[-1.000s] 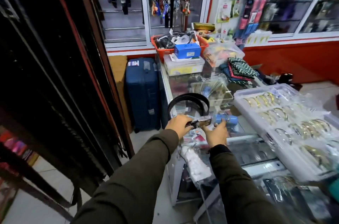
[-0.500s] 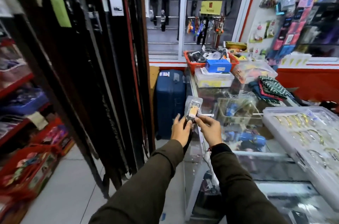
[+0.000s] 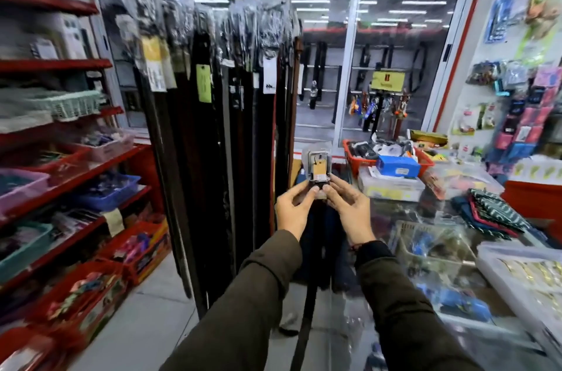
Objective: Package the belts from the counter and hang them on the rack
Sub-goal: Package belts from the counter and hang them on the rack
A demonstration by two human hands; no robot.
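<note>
A packaged belt (image 3: 318, 168) is held upright in front of me, its buckle end in a clear plastic sleeve with a yellow tag. Its black strap (image 3: 305, 319) hangs down toward the floor. My left hand (image 3: 292, 206) pinches the package's lower left side, and my right hand (image 3: 346, 209) pinches its lower right side. Just left of the hands stands the rack (image 3: 219, 115), packed with several dark hanging belts in plastic tops. The glass counter (image 3: 404, 215) lies to the right.
Red shelves (image 3: 60, 188) with baskets fill the left side. On the counter sit a red basket (image 3: 359, 157), a blue box (image 3: 398, 165), folded cloths (image 3: 498, 212) and a clear tray of buckles (image 3: 517, 276). Tiled floor (image 3: 146, 310) runs between shelves and rack.
My view has swung up and left from the counter toward the rack. Both hands lifted the belt off the counter and now hold its packaged buckle end upright, higher than before.
</note>
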